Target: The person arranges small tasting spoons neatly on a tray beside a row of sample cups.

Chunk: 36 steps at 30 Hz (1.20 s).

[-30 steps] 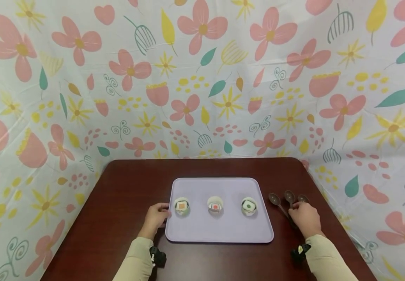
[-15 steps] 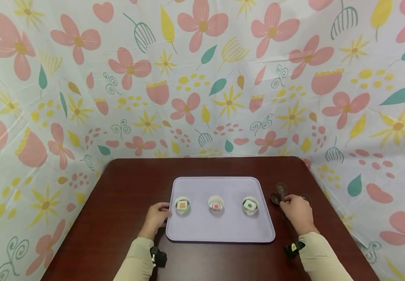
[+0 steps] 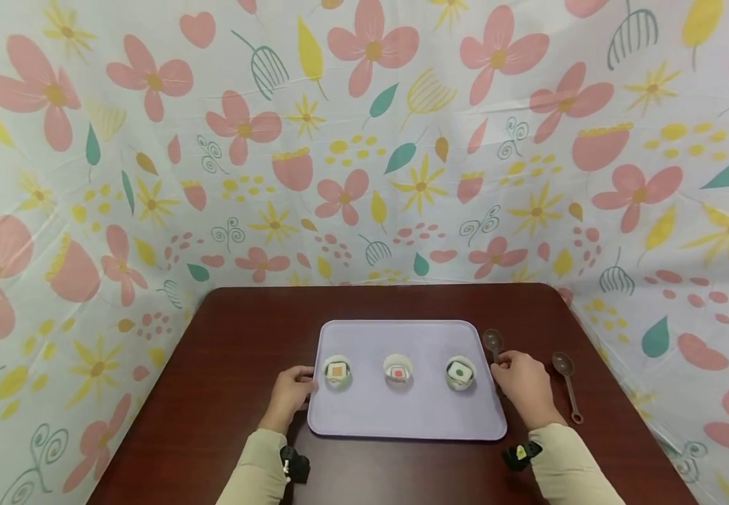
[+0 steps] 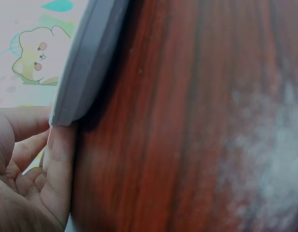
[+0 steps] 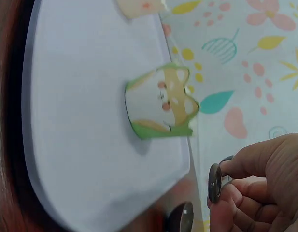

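My left hand [image 3: 291, 398] holds the left edge of the pale lilac tray [image 3: 364, 419]. In the left wrist view its thumb and a finger [image 4: 59, 159] meet at the tray rim. My right hand [image 3: 524, 386] is by the tray's right edge and pinches a brown spoon [image 5: 215, 183]. One spoon bowl [image 3: 492, 341] shows just beyond that hand in the head view; the handle is mostly hidden. Three small cups stand in a row on the tray: a left cup [image 3: 337, 382], a middle cup [image 3: 398, 381] and a right cup [image 3: 461, 384]. Each contains a white piece with a coloured mark.
Right of my right hand, another brown spoon [image 3: 564, 365] lies on the dark red-brown table [image 3: 250, 330]. A further dark bowl [image 5: 182, 218] appears low in the right wrist view. A flowered cloth [image 3: 364, 140] hangs behind and beside the table.
My right hand has moved left from the spoons toward the tray, carrying spoon. The rightmost spoon now lies uncovered. My left hand stays at the tray edge.
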Each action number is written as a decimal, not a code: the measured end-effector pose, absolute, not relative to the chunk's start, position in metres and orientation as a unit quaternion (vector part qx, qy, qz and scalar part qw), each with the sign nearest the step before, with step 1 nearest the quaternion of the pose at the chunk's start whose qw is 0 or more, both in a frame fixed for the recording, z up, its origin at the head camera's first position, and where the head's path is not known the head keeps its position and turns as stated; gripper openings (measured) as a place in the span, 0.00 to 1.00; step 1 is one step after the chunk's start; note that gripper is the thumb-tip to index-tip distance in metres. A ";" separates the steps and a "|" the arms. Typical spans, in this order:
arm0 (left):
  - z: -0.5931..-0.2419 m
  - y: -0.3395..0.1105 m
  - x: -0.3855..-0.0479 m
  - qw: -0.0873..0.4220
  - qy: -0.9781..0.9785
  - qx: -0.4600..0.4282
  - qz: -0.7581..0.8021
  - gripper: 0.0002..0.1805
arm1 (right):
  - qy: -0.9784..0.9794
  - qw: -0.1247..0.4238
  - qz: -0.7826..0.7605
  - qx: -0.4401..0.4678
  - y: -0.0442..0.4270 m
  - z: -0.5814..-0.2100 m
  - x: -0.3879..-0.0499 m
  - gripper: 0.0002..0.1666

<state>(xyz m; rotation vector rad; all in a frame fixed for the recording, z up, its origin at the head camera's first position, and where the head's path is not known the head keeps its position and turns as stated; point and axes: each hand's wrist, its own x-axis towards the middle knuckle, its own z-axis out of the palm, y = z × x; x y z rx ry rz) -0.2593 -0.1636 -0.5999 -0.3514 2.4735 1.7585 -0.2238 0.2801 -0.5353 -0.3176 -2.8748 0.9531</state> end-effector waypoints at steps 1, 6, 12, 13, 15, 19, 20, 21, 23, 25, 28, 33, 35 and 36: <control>-0.600 -0.163 -0.259 0.043 0.809 -0.116 0.575 0.19 | -0.943 0.051 0.311 -0.102 0.278 -0.535 -0.224 0.20; -0.601 -0.164 -0.260 0.043 0.809 -0.111 0.575 0.19 | -0.943 0.054 0.313 -0.094 0.266 -0.536 -0.226 0.16; -0.602 -0.165 -0.261 0.043 0.805 -0.109 0.581 0.19 | -0.946 0.060 0.307 -0.087 0.253 -0.534 -0.228 0.17; -0.602 -0.164 -0.260 0.043 0.804 -0.108 0.583 0.19 | -0.946 0.062 0.307 -0.087 0.251 -0.534 -0.228 0.16; -0.602 -0.164 -0.260 0.042 0.803 -0.106 0.584 0.19 | -0.946 0.068 0.307 -0.086 0.246 -0.534 -0.228 0.16; -0.601 -0.163 -0.259 0.041 0.803 -0.107 0.585 0.19 | -0.947 0.082 0.300 -0.077 0.237 -0.533 -0.229 0.15; -0.600 -0.164 -0.258 0.041 0.804 -0.107 0.584 0.19 | -0.947 0.086 0.299 -0.074 0.234 -0.533 -0.230 0.15; -0.599 -0.164 -0.258 0.042 0.803 -0.109 0.585 0.19 | -0.947 0.089 0.299 -0.073 0.231 -0.533 -0.230 0.14; -0.597 -0.165 -0.257 0.042 0.803 -0.109 0.585 0.19 | -0.946 0.090 0.304 -0.071 0.226 -0.533 -0.232 0.14; -0.596 -0.166 -0.256 0.042 0.803 -0.112 0.584 0.18 | -0.944 0.090 0.310 -0.071 0.221 -0.534 -0.234 0.13; -0.595 -0.167 -0.255 0.044 0.803 -0.114 0.583 0.18 | -0.942 0.088 0.315 -0.072 0.213 -0.536 -0.237 0.13; -0.596 -0.166 -0.256 0.049 0.806 -0.116 0.578 0.19 | -0.940 0.097 0.320 -0.071 0.203 -0.539 -0.240 0.13; -0.596 -0.165 -0.256 0.049 0.805 -0.117 0.579 0.19 | -0.940 0.103 0.317 -0.066 0.199 -0.540 -0.241 0.12; -0.596 -0.165 -0.256 0.049 0.805 -0.118 0.579 0.19 | -0.940 0.106 0.317 -0.063 0.197 -0.540 -0.241 0.12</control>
